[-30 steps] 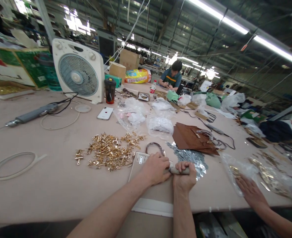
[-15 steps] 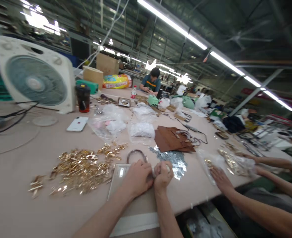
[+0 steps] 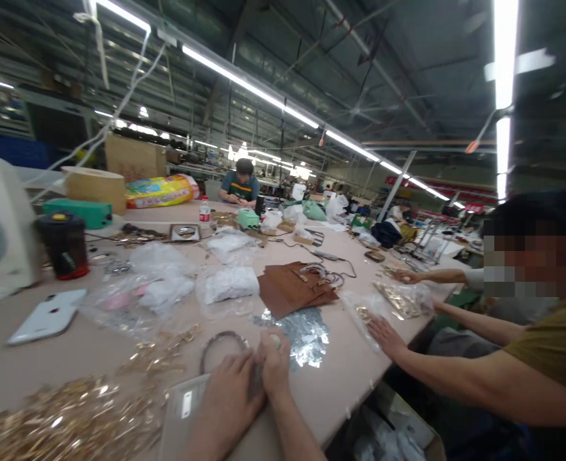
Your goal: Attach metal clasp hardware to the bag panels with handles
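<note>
A light grey bag panel [image 3: 173,413] with a small bright metal plate lies in front of me, and a dark curved bag handle [image 3: 216,340] loops up from its far edge. My left hand [image 3: 225,400] rests over the panel, its fingers bent round the far edge by the handle's end. Against it, my right hand [image 3: 274,371] is closed in a fist around a pale, round-ended handle [image 3: 276,340]; the rest of that object is hidden. Gold metal fittings [image 3: 66,413] lie heaped to the left. Thin silver plates [image 3: 307,333] are spread just beyond my right hand.
Brown leather pieces [image 3: 283,291] lie behind the silver plates, beside plastic bags [image 3: 230,287]. A phone [image 3: 47,317], a dark drink bottle [image 3: 63,246] and a fan [image 3: 4,230] stand left. A co-worker's hand [image 3: 386,336] touches a bag of gold fittings at right.
The view has swung to the right, bringing the co-worker at right further into sight and the fan partly out. Both my hands stay together at the panel's far edge.
</note>
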`<state>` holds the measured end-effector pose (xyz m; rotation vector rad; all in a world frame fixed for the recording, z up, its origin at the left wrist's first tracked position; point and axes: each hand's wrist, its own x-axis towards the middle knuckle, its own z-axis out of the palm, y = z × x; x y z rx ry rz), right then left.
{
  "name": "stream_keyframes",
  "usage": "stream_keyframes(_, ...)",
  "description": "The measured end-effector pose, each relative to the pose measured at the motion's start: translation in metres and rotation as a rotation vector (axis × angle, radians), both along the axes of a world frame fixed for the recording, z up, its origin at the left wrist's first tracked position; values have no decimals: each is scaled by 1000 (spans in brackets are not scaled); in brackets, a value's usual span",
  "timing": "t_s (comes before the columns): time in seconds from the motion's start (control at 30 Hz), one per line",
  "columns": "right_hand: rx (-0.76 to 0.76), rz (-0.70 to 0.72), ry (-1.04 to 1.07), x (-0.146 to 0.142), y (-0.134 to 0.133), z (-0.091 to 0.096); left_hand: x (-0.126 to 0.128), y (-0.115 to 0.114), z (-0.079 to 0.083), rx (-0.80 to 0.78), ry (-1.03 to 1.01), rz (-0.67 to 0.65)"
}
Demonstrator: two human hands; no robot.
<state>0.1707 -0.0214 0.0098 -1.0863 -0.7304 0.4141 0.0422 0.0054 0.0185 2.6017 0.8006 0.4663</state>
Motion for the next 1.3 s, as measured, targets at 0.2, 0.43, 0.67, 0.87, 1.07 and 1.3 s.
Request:
stream_keyframes(0.2,181,50,360,25,-31,6,0,-15,7,65,12,47)
stream_keyframes(0.43,176,12,356,35,-30,13,0,-16,5,58,-1,62)
stream_keyframes(0.67,33,63,310,29,0,19,1,-14,8,47,11,64)
stream_keyframes(0.87,-125,133,292,34,18,18,3,-16,7,37,5,80)
stream_keyframes(1.07,-173,172,239,33,26,17,6,-15,2,36,9,95)
stream_keyframes(1.3,-216,177,31,25,13,11,6,-15,5,-29,19,94)
